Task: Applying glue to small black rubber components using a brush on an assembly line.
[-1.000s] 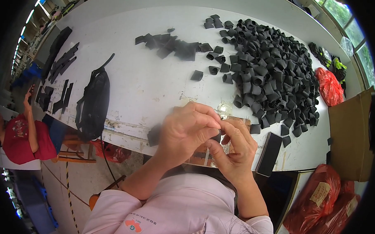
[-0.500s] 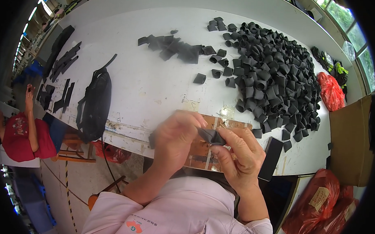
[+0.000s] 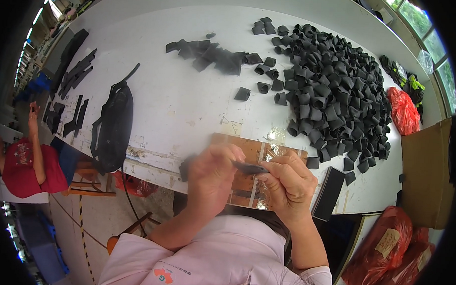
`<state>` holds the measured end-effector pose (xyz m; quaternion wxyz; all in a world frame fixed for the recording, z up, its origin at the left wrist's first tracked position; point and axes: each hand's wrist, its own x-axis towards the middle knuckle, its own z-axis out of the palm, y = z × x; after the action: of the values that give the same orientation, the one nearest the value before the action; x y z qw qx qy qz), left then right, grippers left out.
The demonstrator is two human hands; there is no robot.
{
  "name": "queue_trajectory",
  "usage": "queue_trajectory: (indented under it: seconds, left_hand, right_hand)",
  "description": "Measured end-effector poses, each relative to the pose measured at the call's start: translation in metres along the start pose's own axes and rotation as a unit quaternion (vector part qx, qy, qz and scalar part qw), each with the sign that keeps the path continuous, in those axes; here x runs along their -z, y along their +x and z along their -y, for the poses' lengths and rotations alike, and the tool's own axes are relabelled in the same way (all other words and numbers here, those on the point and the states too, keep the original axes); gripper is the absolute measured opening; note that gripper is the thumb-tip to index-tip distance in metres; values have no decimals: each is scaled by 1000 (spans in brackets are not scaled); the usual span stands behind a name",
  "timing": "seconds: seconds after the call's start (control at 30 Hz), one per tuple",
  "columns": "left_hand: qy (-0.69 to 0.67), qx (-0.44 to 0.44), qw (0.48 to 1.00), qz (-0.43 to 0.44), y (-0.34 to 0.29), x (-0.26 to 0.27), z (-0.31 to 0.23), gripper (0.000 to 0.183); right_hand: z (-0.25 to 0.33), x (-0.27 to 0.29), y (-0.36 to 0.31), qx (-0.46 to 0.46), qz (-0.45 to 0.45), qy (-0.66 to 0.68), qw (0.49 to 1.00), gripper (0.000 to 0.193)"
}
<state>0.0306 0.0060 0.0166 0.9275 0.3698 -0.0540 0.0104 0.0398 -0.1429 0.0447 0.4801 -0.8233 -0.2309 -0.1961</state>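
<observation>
While the left hand [image 3: 211, 174] and right hand [image 3: 290, 185] pinch its ends between closed fingers, one dark-grey piece [image 3: 250, 168] presents slim, nearly edge-on. Beneath: brown board [image 3: 242, 183], taped.

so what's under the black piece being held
A brown taped board on the white table. The black piece, left hand and right hand hide parts of it from view.

Blk pc [image 3: 250, 168] (board [image 3: 242, 183] brn)
</observation>
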Motion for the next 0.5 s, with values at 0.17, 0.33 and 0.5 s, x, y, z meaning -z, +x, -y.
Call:
queue_trajectory:
  seconds: [0.17, 0.33, 0.5]
  left_hand:
    - [88, -54, 995, 14, -5, 0, 1, 10]
    - [372, -117, 912, 128, 3, -13, -20, 11]
    - [460, -156, 866, 118, 11, -5, -18, 6]
  right_hand:
    - [-15, -13, -13, 54, -52, -2, 997, 21]
    - [-10, -12, -15, 46, -58, 1, 997, 19]
    - [0, 2, 1, 1, 9, 10, 1000, 13]
